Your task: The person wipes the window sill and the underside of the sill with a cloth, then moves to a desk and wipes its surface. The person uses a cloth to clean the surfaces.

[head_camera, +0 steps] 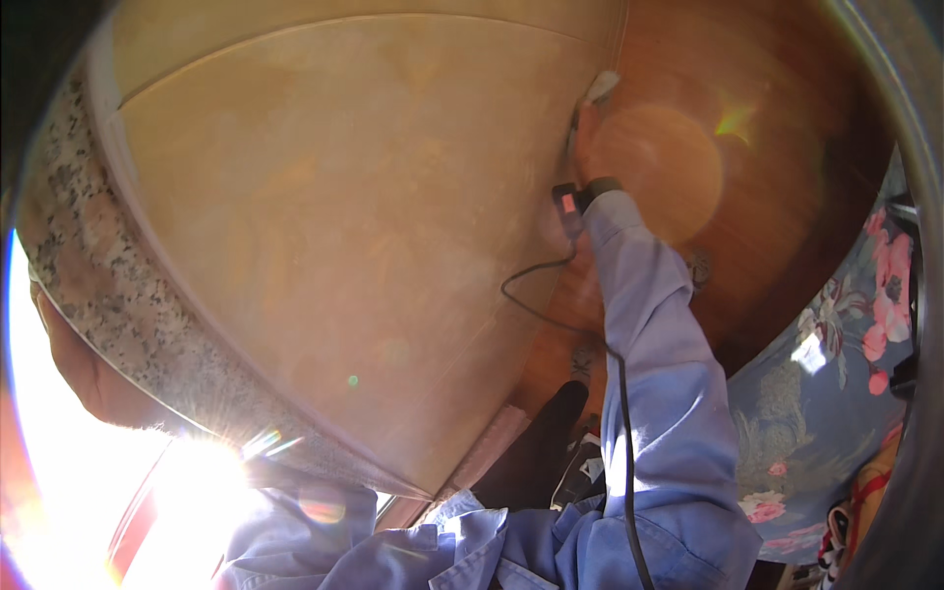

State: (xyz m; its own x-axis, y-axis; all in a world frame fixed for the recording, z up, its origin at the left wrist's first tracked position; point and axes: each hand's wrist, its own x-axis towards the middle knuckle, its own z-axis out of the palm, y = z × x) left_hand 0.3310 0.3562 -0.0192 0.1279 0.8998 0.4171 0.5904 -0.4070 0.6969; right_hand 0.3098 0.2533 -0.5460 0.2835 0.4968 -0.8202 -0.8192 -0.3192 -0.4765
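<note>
My right hand (586,136) reaches out along the seam between a beige wall panel (354,221) and a reddish-brown wooden floor (782,184). A small whitish item (602,87), perhaps a folded cloth, sits at my fingertips; the hand seems to hold it against the seam. On that wrist is a black strapped device (568,205), and its cable (531,271) loops back along my blue sleeve. My left hand (81,361) is a dark shape at the far left, by the outer edge of a speckled granite sill (118,243). Glare and the sill hide its fingers.
Strong sunlight (199,479) floods the lower left. Floral blue fabric (796,413) borders the floor at right. My dark trouser leg (535,446) shows below, with a grey patterned patch (581,361), perhaps footwear, at its end. A pale baseboard (490,446) runs beside the leg.
</note>
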